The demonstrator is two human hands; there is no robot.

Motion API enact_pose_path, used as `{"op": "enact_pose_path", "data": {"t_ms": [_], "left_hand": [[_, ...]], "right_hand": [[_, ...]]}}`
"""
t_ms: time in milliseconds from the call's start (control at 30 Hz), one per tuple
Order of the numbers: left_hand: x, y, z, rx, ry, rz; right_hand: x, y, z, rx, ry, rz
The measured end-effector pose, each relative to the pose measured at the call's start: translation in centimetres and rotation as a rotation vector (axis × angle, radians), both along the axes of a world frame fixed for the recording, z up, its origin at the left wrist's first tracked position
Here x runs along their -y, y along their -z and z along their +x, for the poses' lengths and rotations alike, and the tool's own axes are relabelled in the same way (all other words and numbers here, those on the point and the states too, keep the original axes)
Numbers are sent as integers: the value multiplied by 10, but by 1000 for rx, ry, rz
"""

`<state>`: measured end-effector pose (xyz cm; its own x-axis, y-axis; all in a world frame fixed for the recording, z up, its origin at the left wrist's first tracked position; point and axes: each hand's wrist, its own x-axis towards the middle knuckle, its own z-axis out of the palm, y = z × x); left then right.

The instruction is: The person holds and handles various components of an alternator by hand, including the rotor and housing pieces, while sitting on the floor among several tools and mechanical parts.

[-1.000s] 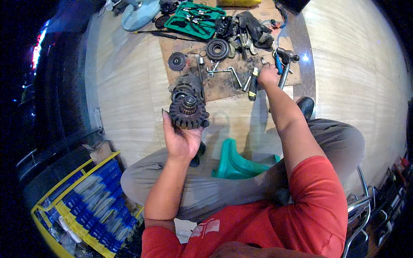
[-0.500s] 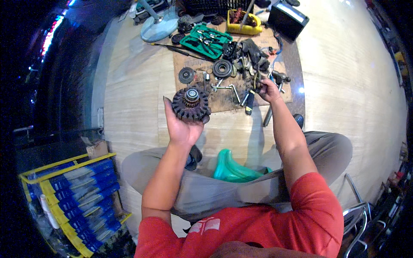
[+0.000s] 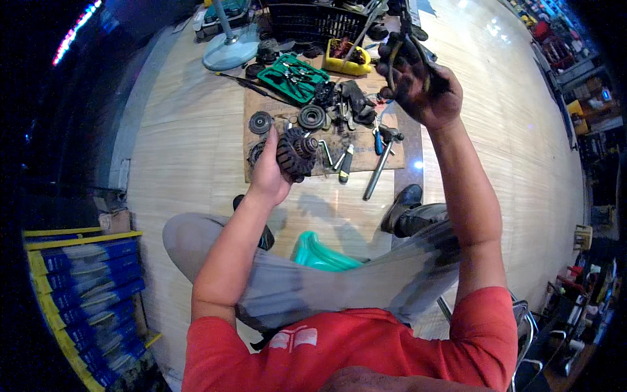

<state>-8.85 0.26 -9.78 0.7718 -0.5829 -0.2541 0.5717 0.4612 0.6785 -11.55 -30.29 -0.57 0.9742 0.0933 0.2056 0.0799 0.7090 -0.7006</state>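
My left hand (image 3: 268,175) is closed round an alternator rotor (image 3: 295,159), a dark part with claw-shaped teeth and a shaft end pointing right. It is held above the near left of a cardboard sheet (image 3: 366,157). Raised at the far right, my right hand (image 3: 431,98) grips a dark pliers-like tool (image 3: 428,81) with two curved, yellow-edged handles spread apart; its far end is hard to make out. Below the hands lie a hammer (image 3: 379,171), a yellow-and-black utility knife (image 3: 347,164), a blue-handled screwdriver (image 3: 378,140) and a round pulley (image 3: 311,117).
A green tool case (image 3: 294,77) lies open on the cardboard beside a yellow tub (image 3: 347,65). Behind them stands a black crate (image 3: 313,25); a round stand base (image 3: 230,51) is at far left. A green plastic stool (image 3: 320,255) sits between my legs. Blue boxes (image 3: 98,287) fill a yellow rack.
My right hand has lifted off the cardboard, up and to the right, with the pliers-like tool. The rotor in my left hand has tilted, its shaft swinging to the right. The view has shifted.
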Motion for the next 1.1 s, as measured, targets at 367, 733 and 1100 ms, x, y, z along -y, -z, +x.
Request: {"op": "enact_pose_path", "data": {"t_ms": [367,733,1100], "left_hand": [[-13,-1,15,-84,-9,3],[-15,13,9,-178,126,98],[-26,9,23,-129,226,5]], "right_hand": [[-75,26,-67,-343,-234,101],[-79,34,-44,-27,86,-1403],[-76,42,-37,325,184,-1823]]}}
